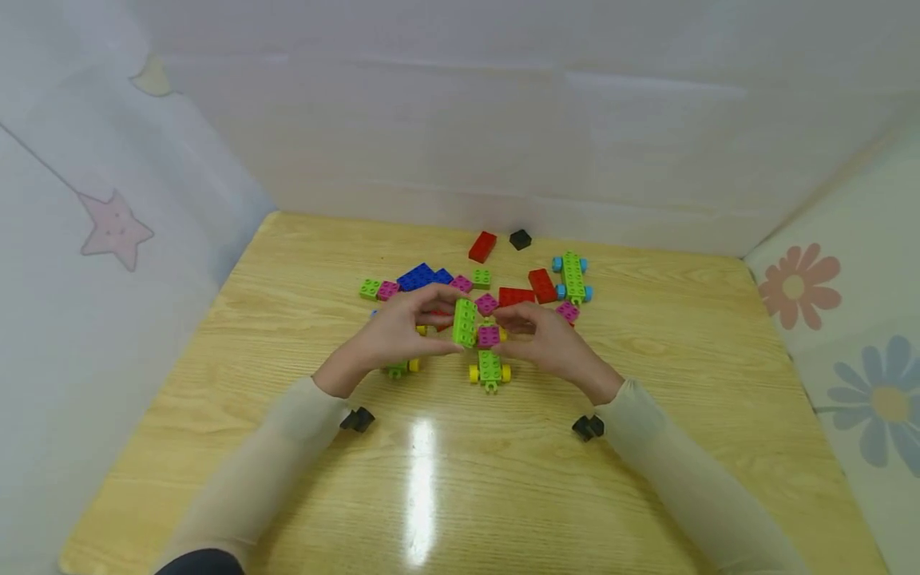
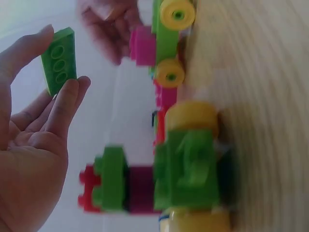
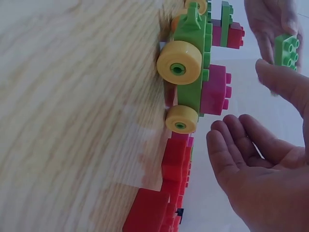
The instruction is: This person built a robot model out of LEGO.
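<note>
My left hand (image 1: 402,329) pinches a light green toy brick (image 1: 465,323) between thumb and fingertips; its hollow underside shows in the left wrist view. My right hand (image 1: 544,343) holds nothing, its fingers loosely bent and thumb apart, beside a magenta brick (image 1: 489,335). That brick sits on a green car base (image 1: 490,366) with yellow wheels, standing on the table between the hands. Partly hidden under my left hand is a second green car base (image 2: 193,169) with yellow wheels. It carries a stack of magenta, green and red bricks.
Behind the hands lie loose bricks, among them blue ones (image 1: 417,277), red ones (image 1: 482,247) and a green one (image 1: 481,278). A green car base with blue wheels (image 1: 573,277) stands at the back right. The wooden table (image 1: 287,247) meets a white backdrop.
</note>
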